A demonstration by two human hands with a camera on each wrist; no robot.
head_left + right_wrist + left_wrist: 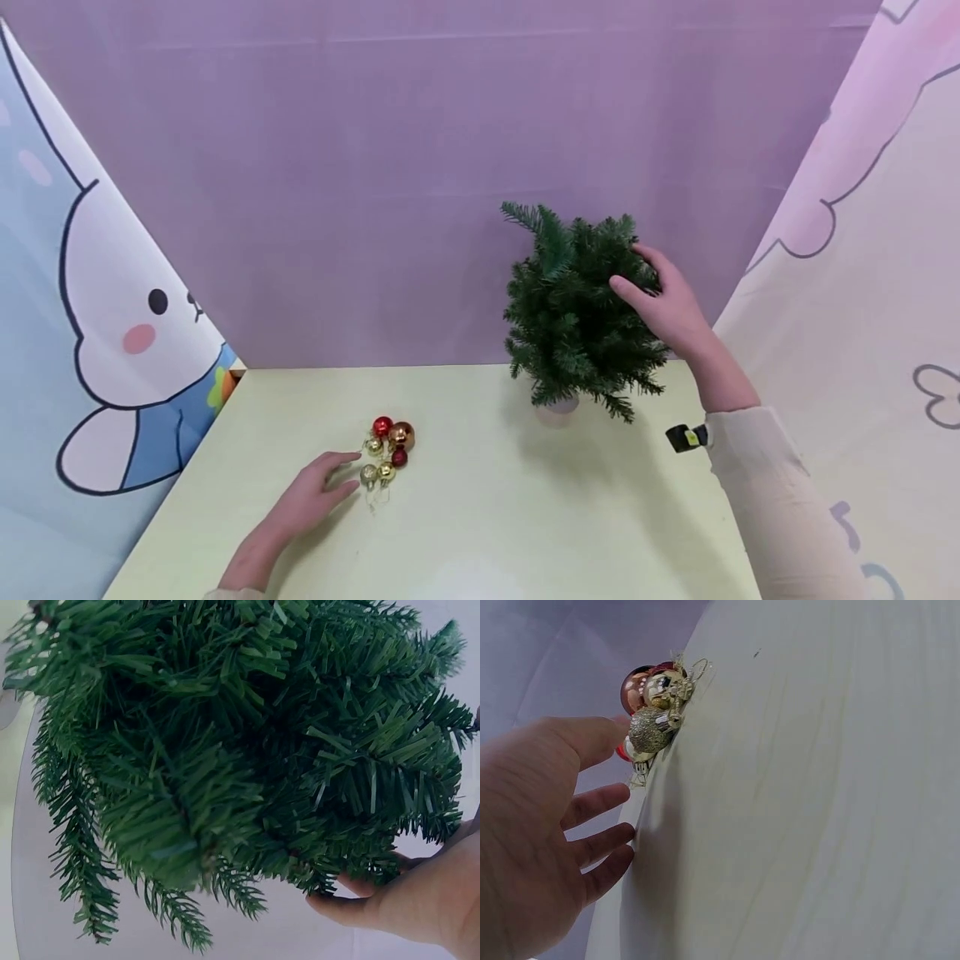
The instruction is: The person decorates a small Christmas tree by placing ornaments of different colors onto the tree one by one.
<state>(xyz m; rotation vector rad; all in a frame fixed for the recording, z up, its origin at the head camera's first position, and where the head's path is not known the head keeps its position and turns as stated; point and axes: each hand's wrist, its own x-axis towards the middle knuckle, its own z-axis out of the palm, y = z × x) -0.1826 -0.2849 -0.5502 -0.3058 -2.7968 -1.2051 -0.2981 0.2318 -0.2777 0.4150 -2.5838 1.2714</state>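
Note:
A small green artificial tree stands on the table at the right, its pale base partly under the branches. My right hand lies against its upper right side, fingers spread and partly hidden by foliage; the right wrist view shows the hand beside the needles. A cluster of red, copper and gold baubles lies on the table at the left. Just left of it, my left hand has its fingers extended. In the left wrist view the thumb of that hand is close to a glittery bauble.
The pale yellow table meets a purple cloth backdrop behind the tree. A printed cloth with a rabbit hangs at the left, and another patterned cloth at the right. A black strap sticks out by the right sleeve.

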